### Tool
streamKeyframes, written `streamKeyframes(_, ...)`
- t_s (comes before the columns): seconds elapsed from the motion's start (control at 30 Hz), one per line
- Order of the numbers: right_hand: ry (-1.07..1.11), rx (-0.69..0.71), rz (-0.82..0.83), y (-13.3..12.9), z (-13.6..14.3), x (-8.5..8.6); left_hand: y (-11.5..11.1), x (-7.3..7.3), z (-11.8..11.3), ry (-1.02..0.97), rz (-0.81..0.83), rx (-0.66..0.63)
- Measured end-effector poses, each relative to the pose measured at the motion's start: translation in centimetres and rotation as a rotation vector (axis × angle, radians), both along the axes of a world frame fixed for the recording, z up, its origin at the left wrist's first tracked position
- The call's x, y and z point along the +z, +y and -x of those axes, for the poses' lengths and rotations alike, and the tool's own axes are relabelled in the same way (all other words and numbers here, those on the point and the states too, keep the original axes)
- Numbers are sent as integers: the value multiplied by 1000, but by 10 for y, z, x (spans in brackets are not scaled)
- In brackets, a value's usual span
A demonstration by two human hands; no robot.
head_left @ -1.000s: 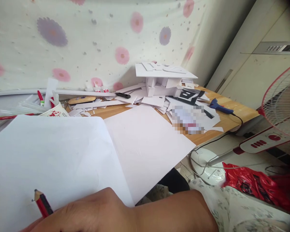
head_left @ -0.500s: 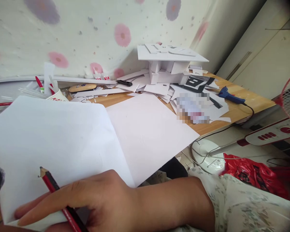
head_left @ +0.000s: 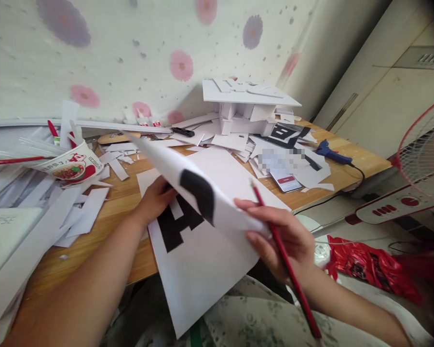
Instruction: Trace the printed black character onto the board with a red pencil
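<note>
A white paper sheet point(head_left: 231, 207) with a black printed patch is raised and curled between my hands, seen nearly edge-on. My right hand point(head_left: 289, 236) pinches its right end between thumb and fingers. That hand also holds a red pencil point(head_left: 297, 284), point up, slanting across the fingers. My left hand point(head_left: 155, 200) is closed at the sheet's left side, its fingertips partly hidden. Below lies a white board point(head_left: 210, 294) reaching past the table's front edge. A bold black printed shape point(head_left: 173, 231) shows under the raised sheet; which layer bears it I cannot tell.
A white foam-board model point(head_left: 249, 103) stands at the back among offcuts. To the right lie a phone point(head_left: 285, 180) and a blue glue gun point(head_left: 332, 153). A paper noodle bowl point(head_left: 74, 166) holds tools at left, near white strips point(head_left: 88, 209). A fan point(head_left: 394, 205) stands right.
The paper sheet, earlier spread blank side up at left, is now lifted and curled to the right, exposing black print. My left hand has come into clear view; the pencil stays in my right.
</note>
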State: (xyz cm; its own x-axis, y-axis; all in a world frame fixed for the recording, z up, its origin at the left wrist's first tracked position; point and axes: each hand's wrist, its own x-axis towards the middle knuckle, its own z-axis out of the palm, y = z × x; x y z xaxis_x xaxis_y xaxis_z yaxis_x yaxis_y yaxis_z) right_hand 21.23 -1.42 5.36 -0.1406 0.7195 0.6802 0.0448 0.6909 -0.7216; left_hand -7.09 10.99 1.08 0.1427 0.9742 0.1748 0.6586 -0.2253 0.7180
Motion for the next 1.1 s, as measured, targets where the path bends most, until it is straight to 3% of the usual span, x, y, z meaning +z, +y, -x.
streamKeyframes(0.17,-187,-438,56,-5,-61,-35,5,4,-10,323,-32,-246)
streamKeyframes(0.23,-273,-544,-18,-4,-70,-37,2,4,-14,439,-11,-294)
streamKeyframes(0.33,-373,-615,-176,-2,-69,-28,-1,4,-16,569,23,-325)
streamKeyframes(0.4,-460,-557,-216,0,-60,-20,-2,5,-17,628,38,-333)
streamKeyframes(0.5,-684,-366,-155,4,-43,-17,-2,7,-18,688,48,-333)
streamKeyframes(0.6,-927,-244,31,7,-32,-25,-2,8,-17,711,50,-327)
streamKeyframes(0.7,-1032,-195,217,8,-32,-33,-3,8,-17,686,50,-321)
streamKeyframes(0.83,-1054,-188,287,5,-46,-36,-3,7,-16,578,48,-313)
streamKeyframes(1.0,-1131,-41,287,4,-60,-33,-3,7,-14,345,34,-271)
streamKeyframes(1.1,-1142,-65,285,5,-59,-32,-3,7,-10,151,12,-203)
